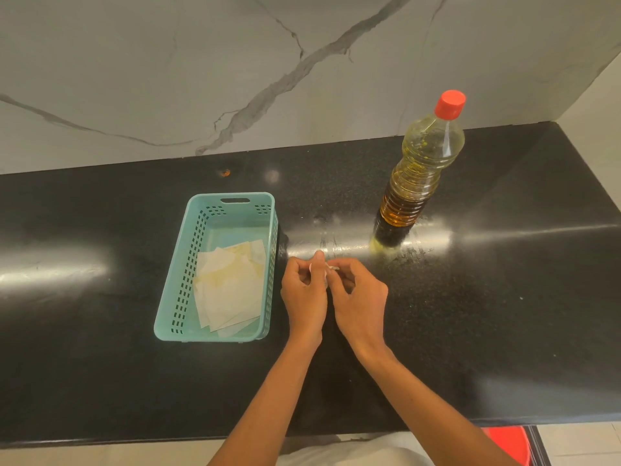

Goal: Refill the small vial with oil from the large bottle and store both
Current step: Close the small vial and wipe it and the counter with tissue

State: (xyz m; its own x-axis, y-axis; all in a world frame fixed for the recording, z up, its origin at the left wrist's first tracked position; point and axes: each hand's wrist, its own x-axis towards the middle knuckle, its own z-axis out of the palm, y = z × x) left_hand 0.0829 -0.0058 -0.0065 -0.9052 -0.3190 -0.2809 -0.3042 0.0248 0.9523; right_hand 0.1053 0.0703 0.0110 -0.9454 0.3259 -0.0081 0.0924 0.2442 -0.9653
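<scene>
Together, the left hand point(304, 287) and right hand point(361, 294) meet, each grip pinching the small vial point(330, 267).

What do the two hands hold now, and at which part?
A small pale thing, probably the vial, mostly hidden. The left hand curls round its body; the right hand pinches the end that shows. The large bottle stands untouched.

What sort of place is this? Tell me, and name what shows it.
Most likely a home kitchen counter: a glossy black stone worktop against a marble-veined wall, a large bottle of cooking oil with a red cap standing on it, and a teal plastic basket holding oil-stained paper.
</scene>
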